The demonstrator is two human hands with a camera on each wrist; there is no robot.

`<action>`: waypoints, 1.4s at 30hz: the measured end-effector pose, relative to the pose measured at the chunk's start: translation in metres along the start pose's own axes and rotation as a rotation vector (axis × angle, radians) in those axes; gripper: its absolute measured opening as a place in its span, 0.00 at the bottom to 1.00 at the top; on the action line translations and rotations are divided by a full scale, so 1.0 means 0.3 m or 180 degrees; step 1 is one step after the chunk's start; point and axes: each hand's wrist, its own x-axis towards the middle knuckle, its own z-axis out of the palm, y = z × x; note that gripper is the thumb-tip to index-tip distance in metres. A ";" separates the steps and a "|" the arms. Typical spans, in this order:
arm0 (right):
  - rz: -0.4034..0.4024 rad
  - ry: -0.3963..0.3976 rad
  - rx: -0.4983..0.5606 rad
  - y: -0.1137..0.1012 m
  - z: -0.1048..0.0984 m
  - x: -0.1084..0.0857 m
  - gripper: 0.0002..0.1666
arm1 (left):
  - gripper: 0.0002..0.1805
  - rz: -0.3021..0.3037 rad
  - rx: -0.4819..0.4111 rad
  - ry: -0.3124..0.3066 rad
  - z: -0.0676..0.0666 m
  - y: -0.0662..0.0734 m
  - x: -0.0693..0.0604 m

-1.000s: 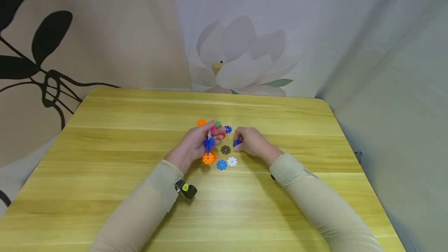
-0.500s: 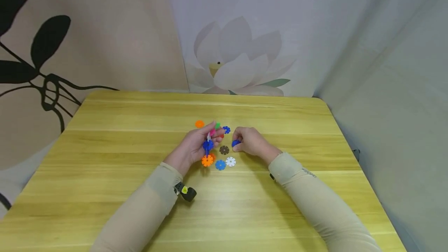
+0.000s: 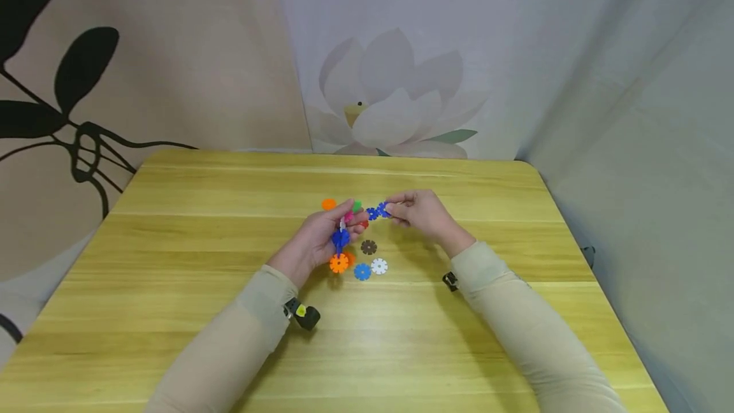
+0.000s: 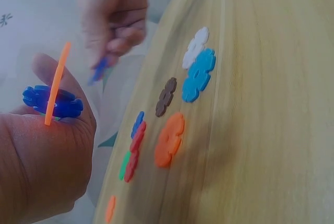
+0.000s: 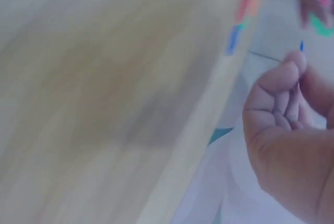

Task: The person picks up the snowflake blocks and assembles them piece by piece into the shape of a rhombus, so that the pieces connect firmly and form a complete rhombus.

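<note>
My left hand (image 3: 312,241), palm up, holds several joined plastic snowflake discs above the table. A dark blue disc (image 3: 341,238) is in the middle of this chain, and an orange disc (image 3: 339,264) stands at its near end. Pink and green discs (image 5: 321,24) show at the left fingers in the right wrist view. My right hand (image 3: 427,218) pinches a single blue snowflake disc (image 3: 383,210) between thumb and fingertips, raised to the right of the left hand. In the left wrist view that blue disc (image 4: 99,70) is blurred and seen edge-on, apart from the chain.
Loose discs lie on the wooden table (image 3: 229,209): brown (image 3: 369,247), light blue (image 3: 362,272), white (image 3: 379,266), dark blue (image 3: 372,213), red (image 4: 135,151), green (image 4: 124,165) and orange (image 4: 169,139). Another orange disc (image 3: 329,204) lies farther back. A printed curtain hangs behind.
My right hand has risen and moved away from me with the blue disc, which has turned to show its flat face. The left hand and its chain have stayed nearly still.
</note>
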 end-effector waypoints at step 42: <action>-0.0002 0.0250 0.0929 -0.077 0.096 -0.027 0.15 | 0.25 0.0033 0.0417 0.0041 0.014 -0.008 -0.003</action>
